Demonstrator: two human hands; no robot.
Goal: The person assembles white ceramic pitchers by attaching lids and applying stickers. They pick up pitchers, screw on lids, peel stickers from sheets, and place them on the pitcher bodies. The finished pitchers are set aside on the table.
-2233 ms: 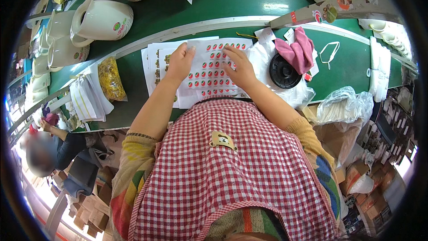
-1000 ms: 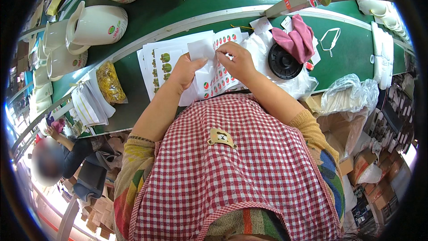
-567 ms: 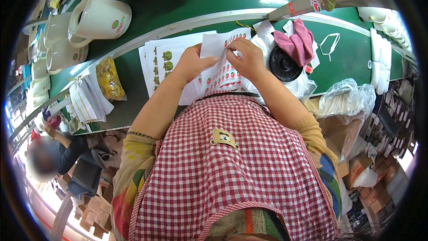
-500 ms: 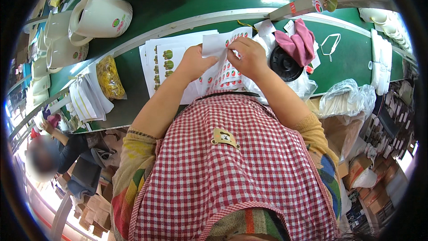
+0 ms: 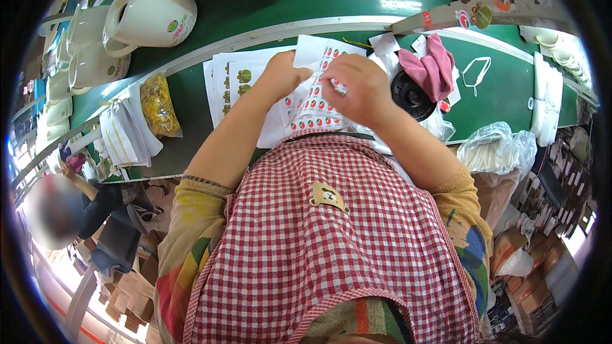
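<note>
My left hand (image 5: pixel 284 78) is closed on the left edge of a white sticker sheet (image 5: pixel 313 106) printed with rows of small red and green stickers. The sheet is bent, and its upper corner stands up above my thumb. Over the right side of the sheet is my right hand (image 5: pixel 362 92), fingers curled in and slightly smeared by motion. A bit of white and red shows at its fingertips, too small to tell whether it is a loose sticker or part of the sheet. Beneath lie more paper sheets (image 5: pixel 218 83), one with larger green and brown stickers (image 5: pixel 244 78).
Right of my hands sit a black round part (image 5: pixel 411 97), a pink cloth (image 5: pixel 432 67) and a white looped strap (image 5: pixel 477 72). White pitchers (image 5: pixel 156 18) stand at far left. A bag of yellow ties (image 5: pixel 159 105) lies left. Another person (image 5: pixel 95 207) sits at lower left.
My right hand has turned and curled inward over the sheet. The sheet's upper corner has swung up and opened, showing more stickers. My left hand keeps its grip.
</note>
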